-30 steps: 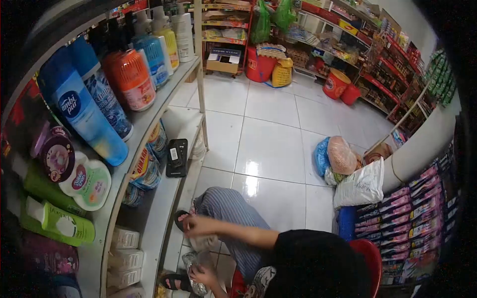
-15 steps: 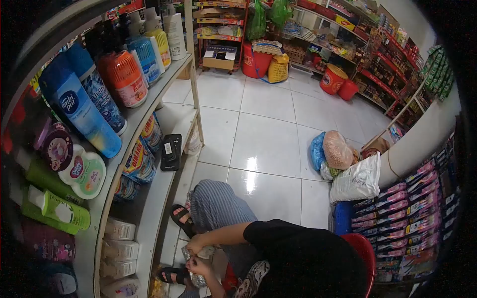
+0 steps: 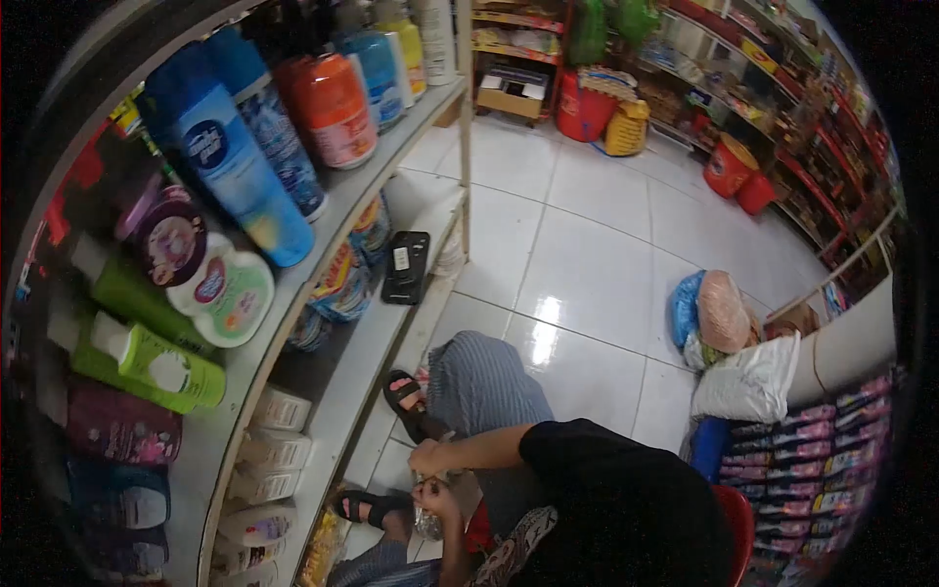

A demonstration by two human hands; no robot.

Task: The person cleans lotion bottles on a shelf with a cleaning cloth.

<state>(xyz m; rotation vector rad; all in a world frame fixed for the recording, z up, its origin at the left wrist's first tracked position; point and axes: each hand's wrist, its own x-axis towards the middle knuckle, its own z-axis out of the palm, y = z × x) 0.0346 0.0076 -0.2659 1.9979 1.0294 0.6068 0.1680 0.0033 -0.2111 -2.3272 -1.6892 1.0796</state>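
My right hand [image 3: 428, 458], at the end of the arm in a black sleeve, is closed at the top of a crinkly, shiny packet [image 3: 427, 525]. Just below it, my left hand [image 3: 437, 497] is closed on the same packet, its fingers bent. The two hands are close together above my sandalled feet [image 3: 367, 509], beside the striped cloth [image 3: 489, 377] over my leg. Small details of the packet are blurred.
Shelves [image 3: 323, 220] on the left hold spray cans [image 3: 230, 147], bottles and a black device [image 3: 406, 266]. A white sack [image 3: 748, 377] and bags lie on the tiled floor at right, near hanging packs [image 3: 802, 470]. Red buckets [image 3: 729, 164] stand further back.
The view has shifted, so the shelf, floor items and my body appear further right. Both hands remain closed on the packet, close together.
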